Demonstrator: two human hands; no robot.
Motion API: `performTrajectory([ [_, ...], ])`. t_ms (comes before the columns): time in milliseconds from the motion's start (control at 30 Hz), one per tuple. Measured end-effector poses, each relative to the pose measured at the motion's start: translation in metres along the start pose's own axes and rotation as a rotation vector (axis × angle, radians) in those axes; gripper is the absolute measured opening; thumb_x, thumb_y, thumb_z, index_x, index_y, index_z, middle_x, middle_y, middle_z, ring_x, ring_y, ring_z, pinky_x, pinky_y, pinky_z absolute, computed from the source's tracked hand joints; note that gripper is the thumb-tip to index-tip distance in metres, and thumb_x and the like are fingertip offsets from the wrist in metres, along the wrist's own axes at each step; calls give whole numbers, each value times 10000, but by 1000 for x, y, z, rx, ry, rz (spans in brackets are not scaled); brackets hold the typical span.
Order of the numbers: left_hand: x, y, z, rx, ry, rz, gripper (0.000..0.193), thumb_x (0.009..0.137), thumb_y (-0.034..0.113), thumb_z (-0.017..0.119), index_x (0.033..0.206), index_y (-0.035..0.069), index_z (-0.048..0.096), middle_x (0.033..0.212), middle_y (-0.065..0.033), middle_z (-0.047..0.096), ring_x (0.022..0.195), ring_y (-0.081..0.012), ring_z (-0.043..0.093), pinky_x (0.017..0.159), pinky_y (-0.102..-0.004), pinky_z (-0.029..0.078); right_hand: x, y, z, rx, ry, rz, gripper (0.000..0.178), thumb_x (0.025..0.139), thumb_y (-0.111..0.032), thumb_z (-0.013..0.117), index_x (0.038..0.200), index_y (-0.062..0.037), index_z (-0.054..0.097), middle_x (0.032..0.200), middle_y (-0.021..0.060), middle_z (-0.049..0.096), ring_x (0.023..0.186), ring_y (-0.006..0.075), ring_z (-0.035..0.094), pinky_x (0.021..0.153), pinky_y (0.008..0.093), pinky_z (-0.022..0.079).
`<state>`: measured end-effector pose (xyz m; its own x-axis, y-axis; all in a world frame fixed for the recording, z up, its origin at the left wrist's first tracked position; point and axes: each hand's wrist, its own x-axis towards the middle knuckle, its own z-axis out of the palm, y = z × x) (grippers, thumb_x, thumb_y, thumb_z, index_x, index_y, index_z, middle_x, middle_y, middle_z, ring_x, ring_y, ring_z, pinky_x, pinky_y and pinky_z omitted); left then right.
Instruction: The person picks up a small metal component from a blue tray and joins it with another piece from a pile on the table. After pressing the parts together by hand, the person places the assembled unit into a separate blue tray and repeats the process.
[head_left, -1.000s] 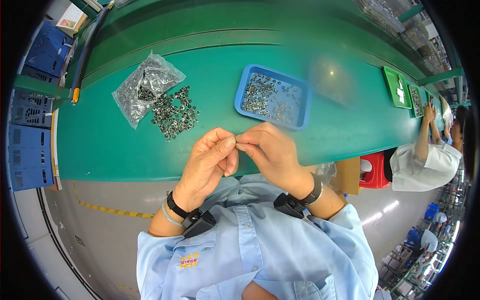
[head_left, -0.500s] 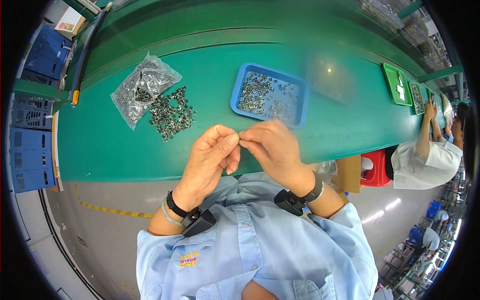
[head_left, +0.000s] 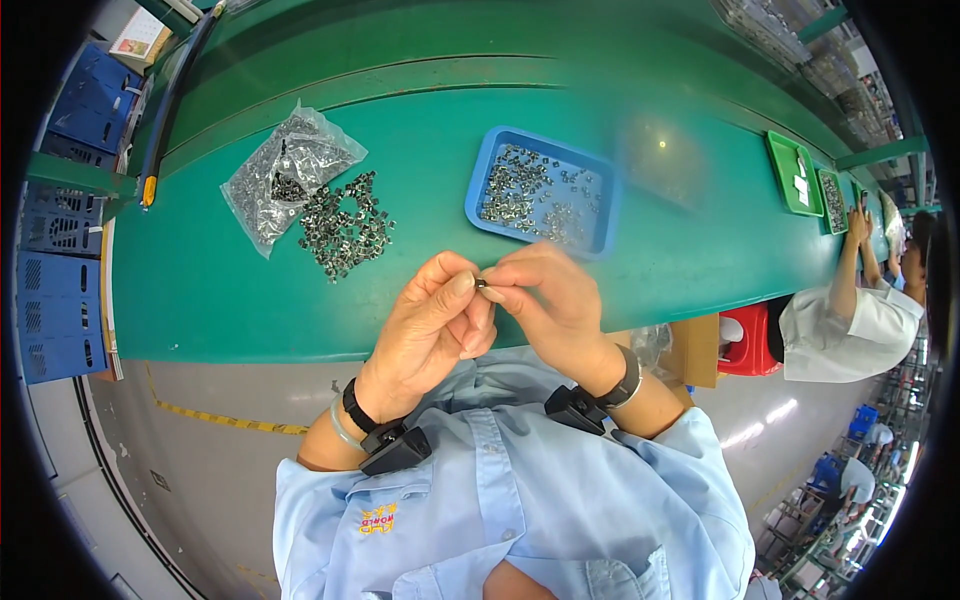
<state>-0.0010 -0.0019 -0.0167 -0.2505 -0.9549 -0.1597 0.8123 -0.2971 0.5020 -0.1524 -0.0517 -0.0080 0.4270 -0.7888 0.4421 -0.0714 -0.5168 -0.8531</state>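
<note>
Fingertip to fingertip, my left hand (head_left: 432, 315) and my right hand (head_left: 550, 300) pinch one tiny dark part (head_left: 481, 283) above the bench's front edge. Its exact kind is too small to tell, and the fingers cover most of it. Beyond my left hand lies a loose pile of small black and silver metal parts (head_left: 345, 228). A clear plastic bag (head_left: 262, 205) holding more such parts rests against the pile. Past my right hand, a blue tray (head_left: 480, 195) holds small metallic parts, with clear bits in its near right area.
The green bench (head_left: 420, 130) runs across, with a raised ledge behind. Blue crates (head_left: 62, 300) are stacked at the left. A green tray (head_left: 790, 185) sits at the far right, near a co-worker in white (head_left: 850, 320). A red stool (head_left: 750, 340) and a cardboard box (head_left: 697, 350) stand below.
My fingertips have shifted slightly, so the dark part now shows between them. My left fingers have curled a little closer to the right hand. The bag, pile and tray stay in place.
</note>
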Motion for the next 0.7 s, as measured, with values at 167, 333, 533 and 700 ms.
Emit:
performTrajectory([
  [167,0,3,1,18,-11,-9,149,931,226,516,963,81,516,617,-46,515,462,-124,416,426,-261,320,0,0,-1,-44,-16,-50,125,777,-50,670,888,-45,613,857,71,640,794,228,608,678,316,488],
  [333,-1,9,5,104,20,-10,148,929,215,519,955,70,507,607,-51,519,450,-136,418,429,-267,335,1,0,-2,-59,-40,-73,132,777,-48,669,898,-44,616,862,77,641,809,242,617,683,326,500],
  [533,-3,11,5,180,60,-5,151,930,211,520,941,61,505,637,-65,548,480,-137,460,439,-262,357,2,3,-2,-55,-47,-72,150,763,-41,673,903,-49,618,858,76,635,822,243,615,688,329,500],
  [700,-4,17,13,148,75,-31,140,924,188,535,919,49,518,713,-68,583,535,-118,506,453,-237,380,4,3,-3,-67,-49,-68,161,751,-33,678,897,-50,611,854,73,631,804,237,607,676,330,495],
])
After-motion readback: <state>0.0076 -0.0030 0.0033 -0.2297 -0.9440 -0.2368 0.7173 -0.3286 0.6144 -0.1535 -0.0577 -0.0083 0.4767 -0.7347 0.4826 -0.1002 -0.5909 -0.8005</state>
